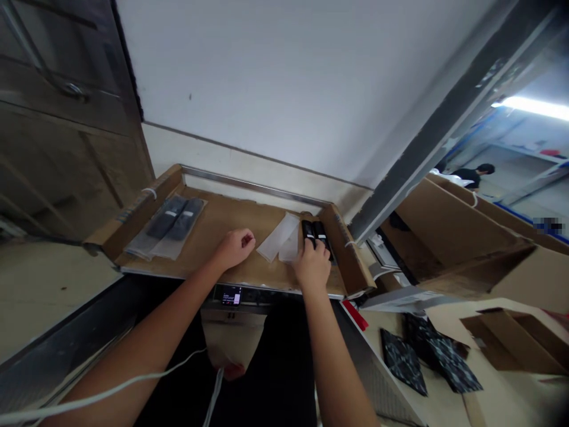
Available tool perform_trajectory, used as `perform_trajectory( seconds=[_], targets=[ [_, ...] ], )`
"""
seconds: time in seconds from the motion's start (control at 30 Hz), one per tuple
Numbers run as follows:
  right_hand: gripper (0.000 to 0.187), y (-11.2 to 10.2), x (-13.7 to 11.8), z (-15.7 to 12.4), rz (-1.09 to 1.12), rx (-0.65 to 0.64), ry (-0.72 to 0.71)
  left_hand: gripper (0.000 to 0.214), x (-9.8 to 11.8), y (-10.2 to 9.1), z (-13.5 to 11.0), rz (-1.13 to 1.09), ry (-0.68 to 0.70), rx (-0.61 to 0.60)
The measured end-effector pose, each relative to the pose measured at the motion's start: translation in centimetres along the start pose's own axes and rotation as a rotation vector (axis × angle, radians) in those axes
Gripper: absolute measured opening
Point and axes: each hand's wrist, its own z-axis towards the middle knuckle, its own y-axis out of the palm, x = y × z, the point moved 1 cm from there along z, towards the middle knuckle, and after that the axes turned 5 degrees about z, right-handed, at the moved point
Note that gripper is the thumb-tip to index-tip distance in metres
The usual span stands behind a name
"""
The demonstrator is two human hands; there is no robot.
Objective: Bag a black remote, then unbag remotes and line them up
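Observation:
My left hand (237,246) hovers over the middle of a cardboard-lined tray (222,219), its fingers curled in and nothing visible in them. At the tray's right end, my right hand (313,264) has its fingers bent over the near ends of two black tube-shaped items (319,230) with white labels; their exact kind is unclear. Just left of these lie flat clear plastic sleeves (284,236), partly overlapping. Two dark items with white bands (175,216), inside clear plastic sleeves, rest side by side at the tray's left end.
A small lit screen (232,295) sits under the tray's front edge. Large open cardboard boxes (462,231) stand to the right. Dark patterned packets (427,353) lie on the floor near another box (518,338). A white cable (133,379) crosses my left forearm. Another person (473,175) is far right.

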Motion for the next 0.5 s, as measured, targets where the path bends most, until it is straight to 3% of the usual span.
perform_trajectory(
  seconds=[0.1, 0.23, 0.5],
  targets=[
    [0.037, 2.0, 0.1, -0.1, -0.029, -0.06, -0.089, 0.013, -0.1, 0.0, 0.0, 0.017, -0.008, -0.002],
    [0.038, 3.6, 1.7, 1.7, -0.02, -0.037, -0.094, 0.015, -0.2, 0.0, 0.0, 0.03, -0.007, -0.016],
    [0.028, 3.4, 2.4, 1.9, 0.117, 0.195, -0.084, 0.015, -0.3, 0.0, 0.1, 0.002, -0.031, -0.018]
  ],
)
